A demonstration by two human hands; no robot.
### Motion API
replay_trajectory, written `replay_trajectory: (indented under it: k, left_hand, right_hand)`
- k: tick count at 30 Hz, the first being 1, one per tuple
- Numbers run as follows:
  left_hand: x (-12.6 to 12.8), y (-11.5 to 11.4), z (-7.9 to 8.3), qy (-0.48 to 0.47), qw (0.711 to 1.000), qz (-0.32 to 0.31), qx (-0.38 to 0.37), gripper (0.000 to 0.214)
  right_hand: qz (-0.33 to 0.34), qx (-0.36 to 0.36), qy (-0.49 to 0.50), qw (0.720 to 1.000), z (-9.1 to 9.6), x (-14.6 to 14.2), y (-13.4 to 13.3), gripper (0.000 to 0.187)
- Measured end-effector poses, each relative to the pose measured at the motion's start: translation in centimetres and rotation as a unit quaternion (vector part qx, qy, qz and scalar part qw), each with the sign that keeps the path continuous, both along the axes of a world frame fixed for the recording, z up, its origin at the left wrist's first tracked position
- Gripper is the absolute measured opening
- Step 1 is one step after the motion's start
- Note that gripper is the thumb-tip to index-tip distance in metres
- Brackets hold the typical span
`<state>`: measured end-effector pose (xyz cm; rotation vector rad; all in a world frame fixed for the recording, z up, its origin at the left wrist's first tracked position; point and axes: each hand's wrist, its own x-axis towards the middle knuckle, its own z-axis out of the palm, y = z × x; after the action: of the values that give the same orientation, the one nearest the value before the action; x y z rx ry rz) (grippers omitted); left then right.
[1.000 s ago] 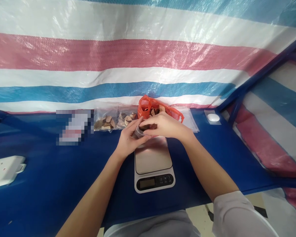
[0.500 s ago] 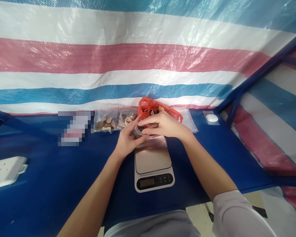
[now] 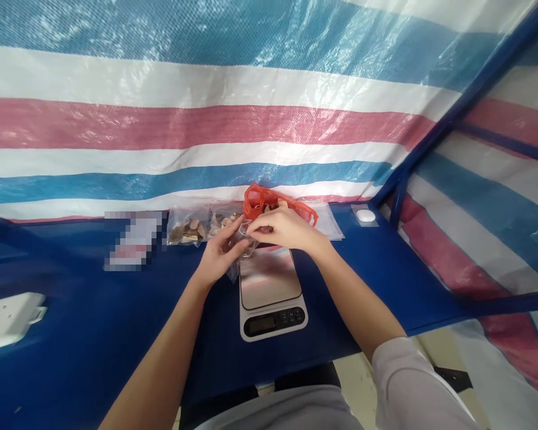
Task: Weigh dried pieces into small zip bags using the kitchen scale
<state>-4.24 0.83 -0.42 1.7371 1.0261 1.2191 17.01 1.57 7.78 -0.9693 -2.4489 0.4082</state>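
Note:
My left hand point(image 3: 219, 254) and my right hand point(image 3: 287, 230) meet above the back edge of a digital kitchen scale point(image 3: 269, 292). Between them they pinch a small clear plastic pouch point(image 3: 245, 243), and a corner of it hangs below my left hand. Its contents are mostly hidden by my fingers. Just behind my hands lie a red plastic bag point(image 3: 260, 203) holding brown pieces and a clear bag of brown slices point(image 3: 187, 230). Neither hand touches the scale's steel plate.
The blue table point(image 3: 72, 280) carries a white power strip point(image 3: 9, 319) at the left, a pixelated flat item point(image 3: 132, 242) and a small white round object point(image 3: 365, 215) at the right. A striped tarpaulin point(image 3: 206, 125) rises behind the table, framed by blue poles.
The view has tilted, so everything sits lower and further left. My hands have drawn closer over the scale's back edge, and the clear plastic now hangs lower beneath my left hand.

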Motion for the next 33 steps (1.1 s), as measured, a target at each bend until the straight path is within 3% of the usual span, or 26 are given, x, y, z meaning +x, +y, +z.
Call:
replay_trajectory:
  k: [4,8,15,20,24,28,31,33]
  left_hand:
    - [-0.6,0.1,1.1,-0.030,0.998,0.034,-0.051,0.070]
    - [-0.7,0.4,1.3,-0.037,0.993,-0.006,-0.110,0.057]
    - [-0.8,-0.9,2.8,-0.104,0.992,0.037,-0.068,0.042]
    - [-0.1,-2.0,5.1,-0.040,0.995,0.025,-0.090,0.053]
    - [0.6,-2.0,6.0,0.045,0.999,0.003,-0.018,0.050]
    - [0.8,-2.7,5.2,0.102,0.991,0.039,0.081,0.045]
    - [0.6,-4.0,3.6,0.153,0.972,0.079,0.159,0.041]
    - [0.4,-5.1,2.4,0.189,0.962,0.065,0.184,0.042]
  right_hand:
    - [-0.002,0.085,0.038,0.996,-0.7,0.1,-0.5,0.023]
    - [-0.016,0.124,0.070,0.990,-1.4,0.3,-1.1,0.026]
    - [-0.046,0.151,0.088,0.984,-1.7,0.5,-2.7,0.021]
    - [-0.069,0.067,0.098,0.991,-0.3,0.3,-3.9,0.008]
    - [-0.077,-0.012,0.162,0.984,-0.4,0.7,-4.0,0.008]
    - [-0.076,-0.103,0.253,0.959,-1.9,2.1,-4.2,0.012]
    - [-0.085,-0.164,0.289,0.939,-3.4,3.5,-4.5,0.022]
    - [-0.101,-0.203,0.302,0.926,-4.5,4.6,-4.8,0.029]
